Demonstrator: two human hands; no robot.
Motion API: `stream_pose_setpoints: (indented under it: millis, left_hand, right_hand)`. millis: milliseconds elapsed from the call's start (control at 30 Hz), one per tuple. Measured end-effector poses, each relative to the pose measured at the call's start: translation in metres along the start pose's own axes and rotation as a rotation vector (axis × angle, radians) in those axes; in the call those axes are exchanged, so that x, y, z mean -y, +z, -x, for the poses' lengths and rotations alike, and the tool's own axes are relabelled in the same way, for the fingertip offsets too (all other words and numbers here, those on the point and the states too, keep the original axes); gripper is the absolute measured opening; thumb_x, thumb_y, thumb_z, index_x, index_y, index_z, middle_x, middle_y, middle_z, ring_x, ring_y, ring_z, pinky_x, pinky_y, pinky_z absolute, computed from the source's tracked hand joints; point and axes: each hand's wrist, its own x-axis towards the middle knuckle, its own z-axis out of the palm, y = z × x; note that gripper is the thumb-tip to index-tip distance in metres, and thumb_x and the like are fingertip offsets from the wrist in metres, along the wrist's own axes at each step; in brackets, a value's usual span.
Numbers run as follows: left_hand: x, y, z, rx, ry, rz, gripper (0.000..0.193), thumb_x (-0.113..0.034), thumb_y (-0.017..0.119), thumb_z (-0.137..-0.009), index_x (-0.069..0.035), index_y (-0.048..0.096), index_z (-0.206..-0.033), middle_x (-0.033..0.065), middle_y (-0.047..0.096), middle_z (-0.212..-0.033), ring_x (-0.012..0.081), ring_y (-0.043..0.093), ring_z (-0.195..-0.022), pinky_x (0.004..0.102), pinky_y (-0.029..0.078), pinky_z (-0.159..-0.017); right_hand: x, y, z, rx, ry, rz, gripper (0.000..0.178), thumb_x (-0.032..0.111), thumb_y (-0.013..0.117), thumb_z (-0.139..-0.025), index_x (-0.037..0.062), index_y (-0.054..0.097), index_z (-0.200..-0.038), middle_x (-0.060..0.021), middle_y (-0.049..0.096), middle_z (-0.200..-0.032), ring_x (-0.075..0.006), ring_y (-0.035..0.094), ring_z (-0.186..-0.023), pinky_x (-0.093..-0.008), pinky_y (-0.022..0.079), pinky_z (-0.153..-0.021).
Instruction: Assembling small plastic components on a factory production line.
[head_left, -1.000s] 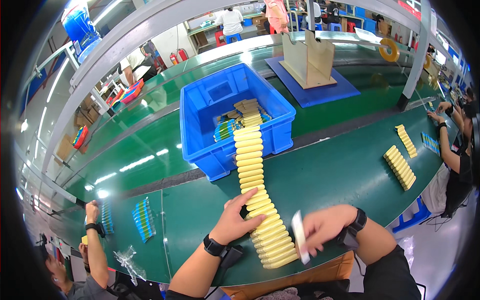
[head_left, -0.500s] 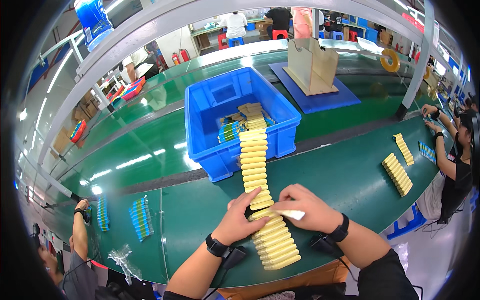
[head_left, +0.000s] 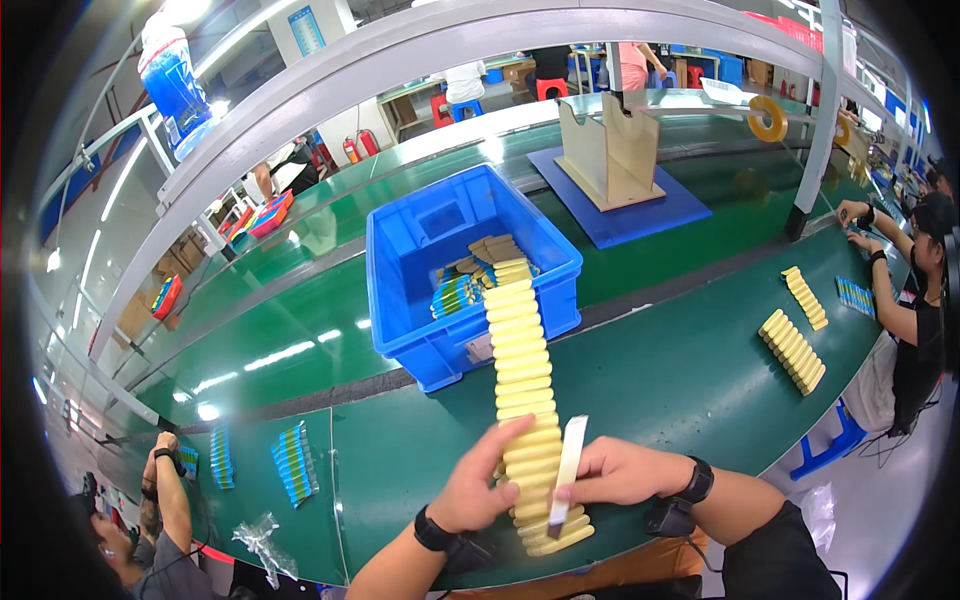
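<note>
A long strip of pale yellow tube-shaped pieces (head_left: 524,375), joined side by side, runs from the blue bin over its near rim to the table's front edge. My left hand (head_left: 484,480) is closed on the strip's left side, with its thumb and a finger lying on the pieces. In my right hand (head_left: 625,472) a flat white blade-like tool (head_left: 570,450) with a dark lower end is pinched. The tool stands tilted over the strip's right edge. Whether its dark end touches the pieces, I cannot tell. Both wrists wear black bands.
The blue bin (head_left: 400,335) holds more yellow and blue-green strips. Other strips (head_left: 793,350) lie to the right, and blue-green ones (head_left: 294,462) to the left beside clear plastic wrap (head_left: 265,548). A wooden stand (head_left: 610,160) is beyond. Co-workers sit at both sides.
Both hands have moved nearer along the strip. The white tool has swung from nearly flat to steeply upright. The strip now lies in one longer line; the view has shifted slightly.
</note>
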Motion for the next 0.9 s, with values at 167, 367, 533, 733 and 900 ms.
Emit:
stream_pose_setpoints:
  millis: [167, 367, 533, 733, 900]
  left_hand:
    - [-0.004, -0.014, -0.023, -0.031, -0.092, 0.27, 0.08, -0.017, 0.075, -0.093, -0.002, 0.036, -0.161, 0.0136, 0.048, -0.154, 0.0251, 0.045, -0.143, 0.0392, 0.034, -0.12]
    - [0.014, -0.024, -0.017, -0.056, -0.14, -0.411, 0.079, -0.019, 0.085, -0.085, -0.008, 0.049, -0.155, 0.0175, 0.062, -0.136, 0.0289, 0.059, -0.128, 0.0405, 0.042, -0.114]
    - [0.031, -0.034, -0.018, -0.056, -0.134, -0.493, 0.082, -0.027, 0.085, -0.083, -0.007, 0.049, -0.155, 0.018, 0.065, -0.135, 0.0325, 0.061, -0.125, 0.0422, 0.042, -0.112]
    - [0.039, -0.039, -0.017, -0.065, -0.155, -0.462, 0.085, -0.03, 0.085, -0.082, -0.008, 0.048, -0.155, 0.0176, 0.063, -0.138, 0.0316, 0.058, -0.128, 0.0435, 0.037, -0.115]
    - [0.039, -0.038, -0.017, -0.068, -0.122, -0.5, 0.088, -0.032, 0.085, -0.081, -0.008, 0.046, -0.156, 0.0171, 0.063, -0.133, 0.0315, 0.058, -0.124, 0.0439, 0.037, -0.113]
  right_hand:
    - [0.008, -0.003, 0.004, 0.417, 0.211, 0.058, 0.029, 0.022, 0.063, -0.107, -0.0036, 0.073, -0.117, -0.0009, 0.074, -0.096, -0.0068, 0.064, -0.087, -0.0258, 0.053, -0.08]
    - [0.006, -0.011, 0.009, 0.443, 0.269, 0.196, 0.033, 0.028, 0.063, -0.107, -0.0015, 0.074, -0.114, -0.003, 0.072, -0.087, -0.0087, 0.065, -0.077, -0.0265, 0.053, -0.07]
    - [0.012, -0.006, 0.004, 0.39, 0.373, 0.172, 0.035, 0.033, 0.062, -0.105, 0.0006, 0.075, -0.105, 0.0005, 0.071, -0.082, -0.0066, 0.063, -0.071, -0.025, 0.05, -0.062]
    - [0.001, -0.037, 0.007, 0.293, 0.228, 0.074, 0.022, 0.016, 0.062, -0.106, -0.0003, 0.074, -0.112, -0.0042, 0.074, -0.096, -0.0099, 0.067, -0.081, -0.0271, 0.054, -0.07]
    - [-0.018, -0.032, -0.026, -0.41, -0.407, 0.334, 0.018, 0.009, 0.069, -0.099, 0.0065, 0.076, -0.115, -0.0057, 0.068, -0.102, -0.015, 0.063, -0.088, -0.0299, 0.051, -0.077]
